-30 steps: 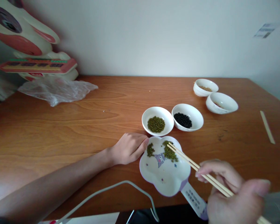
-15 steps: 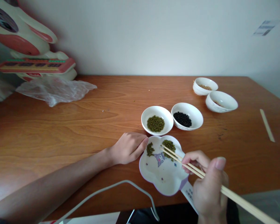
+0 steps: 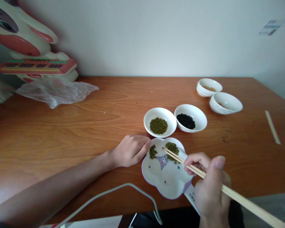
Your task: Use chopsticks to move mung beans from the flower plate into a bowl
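My right hand (image 3: 212,182) is closed around a pair of wooden chopsticks (image 3: 197,171). Their tips are close together, over the flower-shaped dish (image 3: 171,183), at the left edge of a larger pile of green mung beans (image 3: 172,149). Whether a bean sits between the tips is too small to tell. A smaller bunch of mung beans (image 3: 153,152) lies in the dish's upper left lobe. My left hand (image 3: 133,149) rests on the table with curled fingers, its fingertips closed at the dish's left rim. Just behind the dish stands a white bowl (image 3: 160,134) of mung beans.
A bowl of black beans (image 3: 199,122) touches the mung bean bowl. Two more white bowls (image 3: 225,107) stand at the back right. A wooden strip (image 3: 272,127) lies far right. A plastic bag (image 3: 57,91) and toy keyboard (image 3: 35,67) are back left; a white cable (image 3: 114,189) arches in front.
The chopstick tips have drawn closer together and shifted slightly left. My right hand has moved a little left with them. My left hand stays in place.
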A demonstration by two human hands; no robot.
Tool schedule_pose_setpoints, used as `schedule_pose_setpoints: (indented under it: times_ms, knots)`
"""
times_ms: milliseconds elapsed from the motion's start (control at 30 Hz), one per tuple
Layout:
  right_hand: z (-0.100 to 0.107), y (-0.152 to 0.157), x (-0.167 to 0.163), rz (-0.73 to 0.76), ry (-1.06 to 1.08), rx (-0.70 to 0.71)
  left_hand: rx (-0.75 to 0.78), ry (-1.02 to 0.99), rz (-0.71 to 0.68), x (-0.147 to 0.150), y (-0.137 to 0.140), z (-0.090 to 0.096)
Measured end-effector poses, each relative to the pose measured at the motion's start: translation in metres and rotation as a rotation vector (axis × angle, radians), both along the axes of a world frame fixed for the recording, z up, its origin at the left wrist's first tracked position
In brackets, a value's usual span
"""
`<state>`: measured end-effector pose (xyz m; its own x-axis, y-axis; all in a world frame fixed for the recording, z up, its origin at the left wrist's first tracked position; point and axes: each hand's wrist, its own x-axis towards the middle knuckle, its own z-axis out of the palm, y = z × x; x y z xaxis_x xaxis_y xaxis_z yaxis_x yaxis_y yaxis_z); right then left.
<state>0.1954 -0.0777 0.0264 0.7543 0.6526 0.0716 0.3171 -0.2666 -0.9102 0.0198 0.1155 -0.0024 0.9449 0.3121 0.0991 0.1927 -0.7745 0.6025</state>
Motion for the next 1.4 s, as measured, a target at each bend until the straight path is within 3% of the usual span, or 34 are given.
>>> schedule_pose_setpoints:
  times_ms: [100, 300, 700, 1067, 1400]
  knots:
    - [0.003, 0.002, -0.004, -0.029, 0.014, 0.010, 0.007, 0.002, 0.004, 0.000, 0.000, 0.000]
    - [-0.005, -0.002, 0.003, 0.052, 0.059, 0.001, 0.005, 0.012, 0.009, -0.001, 0.000, 0.000]
    - [0.006, 0.010, -0.016, 0.136, 0.025, 0.061, 0.001, -0.014, -0.002, -0.001, 0.000, 0.000]
    - [0.017, 0.015, -0.031, 0.081, 0.018, 0.034, 0.013, -0.024, -0.001, 0.000, 0.000, -0.002]
    - [0.018, 0.013, -0.027, 0.117, -0.011, 0.038, 0.014, -0.021, -0.001, 0.000, 0.000, -0.001]
